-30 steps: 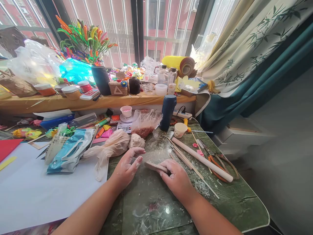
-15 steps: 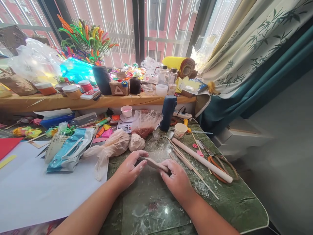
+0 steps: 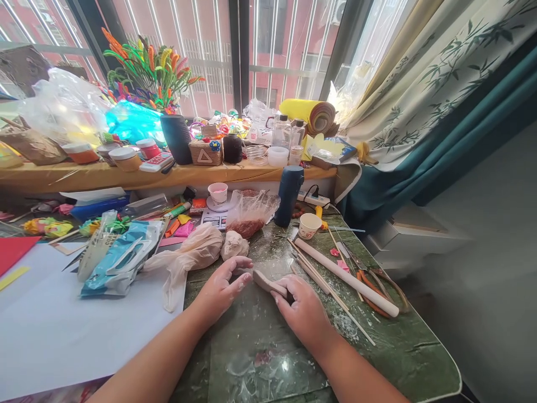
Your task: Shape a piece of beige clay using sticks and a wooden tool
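Between my hands is a flattened, slightly bent strip of greyish clay (image 3: 268, 282). My right hand (image 3: 304, 305) grips its right end, thumb below and fingers on top. My left hand (image 3: 224, 285) is at the strip's left end, fingers and thumb apart in a loose curve; whether a fingertip touches the clay I cannot tell. White residue marks my fingers. Just beyond my left hand a pale lump of clay (image 3: 234, 245) sits against a crumpled thin plastic bag (image 3: 195, 246). Below the strip lies a clear sheet (image 3: 251, 341), smeared with residue.
To the right lie a rolling pin (image 3: 348, 277), thin wooden sticks (image 3: 331, 288) and orange-handled pliers (image 3: 373, 294). A paper cup (image 3: 309, 225) and a dark blue bottle (image 3: 289, 196) stand behind. White paper (image 3: 84, 336) and a blue-and-white packet (image 3: 119, 263) occupy the left.
My left hand moved in to the strip's left end, then drew slightly away from it. The strip was straighter and now curves upward at its left end. My right hand keeps its grip.
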Demonstrator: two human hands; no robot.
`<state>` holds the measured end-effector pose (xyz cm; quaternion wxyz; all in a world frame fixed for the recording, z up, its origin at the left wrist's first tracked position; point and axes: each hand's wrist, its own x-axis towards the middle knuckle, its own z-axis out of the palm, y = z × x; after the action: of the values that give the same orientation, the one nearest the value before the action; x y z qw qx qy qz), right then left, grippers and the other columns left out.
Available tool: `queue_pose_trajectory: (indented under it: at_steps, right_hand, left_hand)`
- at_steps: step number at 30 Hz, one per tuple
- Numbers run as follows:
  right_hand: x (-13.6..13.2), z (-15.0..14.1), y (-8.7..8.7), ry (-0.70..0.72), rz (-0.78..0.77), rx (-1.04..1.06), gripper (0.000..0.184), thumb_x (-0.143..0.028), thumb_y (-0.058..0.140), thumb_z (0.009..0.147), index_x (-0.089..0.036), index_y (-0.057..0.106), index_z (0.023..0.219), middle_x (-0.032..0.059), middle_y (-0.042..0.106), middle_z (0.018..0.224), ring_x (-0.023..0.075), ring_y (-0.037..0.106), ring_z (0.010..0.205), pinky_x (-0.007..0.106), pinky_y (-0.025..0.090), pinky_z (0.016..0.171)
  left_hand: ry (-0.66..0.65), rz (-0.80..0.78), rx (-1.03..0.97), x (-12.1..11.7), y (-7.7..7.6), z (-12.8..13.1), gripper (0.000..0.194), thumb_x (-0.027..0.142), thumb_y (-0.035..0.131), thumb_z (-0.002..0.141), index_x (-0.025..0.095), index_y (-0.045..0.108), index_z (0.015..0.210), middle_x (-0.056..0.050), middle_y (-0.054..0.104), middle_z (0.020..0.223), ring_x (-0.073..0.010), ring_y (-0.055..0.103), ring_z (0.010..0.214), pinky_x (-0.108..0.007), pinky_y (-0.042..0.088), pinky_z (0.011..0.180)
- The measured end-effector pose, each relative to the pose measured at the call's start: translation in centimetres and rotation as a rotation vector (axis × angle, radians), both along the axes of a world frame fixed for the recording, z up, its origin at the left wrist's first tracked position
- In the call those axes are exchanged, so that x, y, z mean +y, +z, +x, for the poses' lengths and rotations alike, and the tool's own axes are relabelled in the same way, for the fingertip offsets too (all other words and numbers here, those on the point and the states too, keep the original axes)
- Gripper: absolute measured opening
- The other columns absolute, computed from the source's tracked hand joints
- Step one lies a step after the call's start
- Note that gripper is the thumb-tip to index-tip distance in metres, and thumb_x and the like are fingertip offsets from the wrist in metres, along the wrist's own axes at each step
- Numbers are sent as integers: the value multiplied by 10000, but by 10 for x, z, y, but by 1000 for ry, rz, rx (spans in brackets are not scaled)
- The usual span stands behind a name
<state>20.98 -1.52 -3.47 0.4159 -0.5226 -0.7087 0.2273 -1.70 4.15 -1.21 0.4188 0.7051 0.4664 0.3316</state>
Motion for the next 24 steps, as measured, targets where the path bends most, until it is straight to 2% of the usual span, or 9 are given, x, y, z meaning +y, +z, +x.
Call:
queue_pose_trajectory:
  at_steps: [2,6,8,11,13,16,19,21,24]
  right_hand:
    - [1,-1,-2,-18,0,8,110,-212,550,957,-253,652,949,45,694,925,234,639,897,343,495,805]
    - [2,-3,-8,-38,-103,-70,69,-199,602,905,-243,640,868,34,682,867,241,630,843,347,488,769]
    - [3,-4,-8,-25,-140,-45,68,-200,605,898,-238,658,877,39,692,884,248,640,870,359,492,798]
    - [2,-2,-7,-28,-219,138,104,-267,617,913,-238,685,986,49,717,929,250,659,887,354,515,795]
    - [3,-2,-8,-26,-294,298,168,-338,630,921,-233,678,1042,52,727,941,247,668,864,343,534,756]
    - [4,-1,-10,4,-348,463,241,-416,649,917,-225,666,1063,56,732,947,247,680,862,338,554,735]
    - [5,-2,-13,30,-354,528,289,-465,684,894,-228,670,1058,65,736,956,253,689,870,346,568,740]
    - [5,-3,-13,63,-364,595,317,-488,724,864,-233,674,1045,65,734,951,252,690,864,349,571,744]
    - [4,-6,-10,113,-366,822,407,-502,816,785,-246,663,1061,54,722,943,242,693,877,352,570,784]
  left_hand:
    - [4,-6,2,0,-1,0,325,389,627,909,208,668,1176,-93,729,1190,-263,682,1028,-398,547,935]
    - [5,13,29,1,-4,-1,335,344,693,860,216,677,1169,-98,722,1220,-284,655,1130,-431,519,1005]
    - [-11,15,81,0,-4,-1,387,329,733,824,219,671,1190,-102,713,1243,-297,645,1158,-456,502,1033]
    - [-35,15,129,-4,-2,2,481,317,783,781,227,648,1234,-100,710,1255,-307,647,1157,-476,493,1045]
    - [-45,-5,80,-7,0,6,490,307,786,779,232,631,1237,-89,719,1230,-294,661,1127,-459,506,1027]
    - [-57,-106,-104,-11,-2,13,399,305,740,809,212,614,1176,-82,738,1129,-264,694,1027,-402,546,932]
    - [-35,-195,-211,-12,-6,17,286,320,737,805,197,605,1027,-49,722,967,-225,686,895,-330,546,797]
    - [1,-218,-218,-13,-8,18,285,313,770,759,200,583,943,0,669,845,-187,642,788,-274,507,692]
    - [0,-269,-251,-17,-6,21,341,308,796,708,202,587,955,21,630,839,-158,593,743,-238,459,635]
